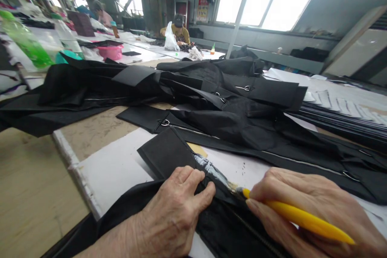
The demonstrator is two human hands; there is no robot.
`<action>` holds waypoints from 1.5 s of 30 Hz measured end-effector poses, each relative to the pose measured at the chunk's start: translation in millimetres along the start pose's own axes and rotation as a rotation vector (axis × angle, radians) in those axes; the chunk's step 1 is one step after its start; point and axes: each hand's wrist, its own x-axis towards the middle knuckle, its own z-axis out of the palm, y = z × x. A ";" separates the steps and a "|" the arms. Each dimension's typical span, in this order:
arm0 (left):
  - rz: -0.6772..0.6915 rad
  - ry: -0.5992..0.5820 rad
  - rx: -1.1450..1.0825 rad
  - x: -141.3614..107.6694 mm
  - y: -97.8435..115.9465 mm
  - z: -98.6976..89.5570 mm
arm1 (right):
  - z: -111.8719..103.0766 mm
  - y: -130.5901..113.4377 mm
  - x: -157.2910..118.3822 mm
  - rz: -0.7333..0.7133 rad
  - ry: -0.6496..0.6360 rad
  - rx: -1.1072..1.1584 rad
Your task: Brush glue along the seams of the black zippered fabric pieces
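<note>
My right hand (314,205) is closed round the yellow handle of a brush (302,214). The bristle tip touches a black fabric piece (165,151) along its edge, where a streak of white paste (210,167) lies. My left hand (178,209) presses down on the same black fabric just left of the streak, fingers bent and gripping it; the exact hold under the fingertips is hidden. A zipper (254,227) runs through the fabric between my hands. Beyond it lies another black piece (196,123) with a silver zipper and a metal ring.
More black pieces (90,80) are heaped across the table. White paper (121,165) covers part of the board in front. A stack of black strips (338,125) stands at right. Green bottle (27,42) and pink basin (110,51) are at left; a person (181,32) sits beyond.
</note>
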 end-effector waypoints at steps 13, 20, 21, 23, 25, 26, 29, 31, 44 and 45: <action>0.006 0.067 0.012 -2.5 -1.4 5.4 | 1.9 3.9 30.7 -0.074 -0.085 -0.059; 0.010 0.066 -0.006 -3.8 -0.8 6.5 | -7.8 0.8 18.0 0.054 0.082 -0.058; 0.014 0.059 -0.003 -3.3 -0.9 5.7 | -9.7 0.8 15.9 0.087 0.108 -0.057; 0.014 0.046 0.000 -2.0 -1.2 4.3 | -11.5 1.0 11.4 0.144 0.158 -0.036; 0.007 0.043 0.002 -0.8 -1.3 3.1 | -9.5 1.0 7.3 0.181 0.193 0.018; 0.002 0.039 0.004 -0.3 -1.2 2.4 | -7.5 1.0 5.8 0.191 0.183 0.040; 0.001 0.033 0.014 0.0 -0.7 0.0 | -1.8 1.8 3.7 0.125 0.118 0.055; 0.004 0.039 0.023 -1.1 -0.8 0.2 | -1.8 3.4 3.7 0.076 0.072 0.024; 0.137 0.447 0.129 -3.8 -17.1 47.5 | 14.3 17.7 4.1 0.206 0.162 0.144; 0.141 0.446 0.133 -3.3 -16.7 46.5 | 14.1 17.6 3.0 0.206 0.159 0.130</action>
